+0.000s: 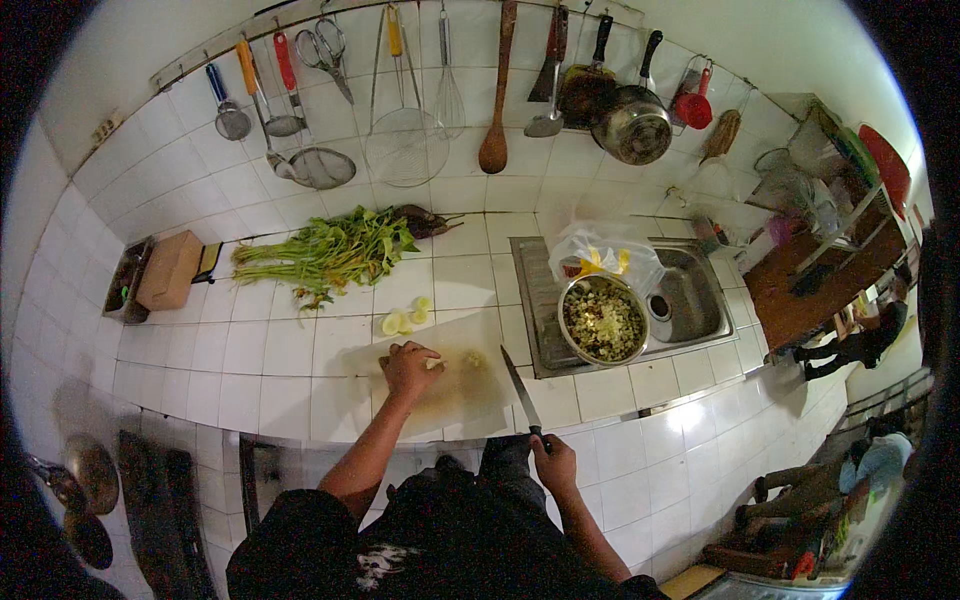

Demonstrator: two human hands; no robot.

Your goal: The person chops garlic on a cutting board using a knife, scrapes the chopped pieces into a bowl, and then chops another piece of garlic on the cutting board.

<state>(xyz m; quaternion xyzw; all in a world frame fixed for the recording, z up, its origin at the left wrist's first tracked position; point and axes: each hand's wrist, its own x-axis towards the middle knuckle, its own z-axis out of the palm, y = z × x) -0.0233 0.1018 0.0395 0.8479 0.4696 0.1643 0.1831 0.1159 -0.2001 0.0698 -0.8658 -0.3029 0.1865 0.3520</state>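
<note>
My left hand (410,370) rests on the near left part of a pale cutting board (480,390), its fingers curled over a small pale piece of food that is mostly hidden. A little chopped food (474,360) lies on the board to its right. My right hand (555,459) grips the black handle of a kitchen knife (520,386), whose blade points away over the board's right side. Cut pale green vegetable pieces (405,318) sit just beyond the board. On the sink's drainboard stands a metal bowl (604,319) full of diced food.
Leafy greens (330,251) and an eggplant (424,222) lie along the wall. A cardboard box (169,270) stands at the left. Behind the bowl is a plastic bag (600,247), beside the sink basin (690,300). Utensils and pans hang above. Two people are at the far right.
</note>
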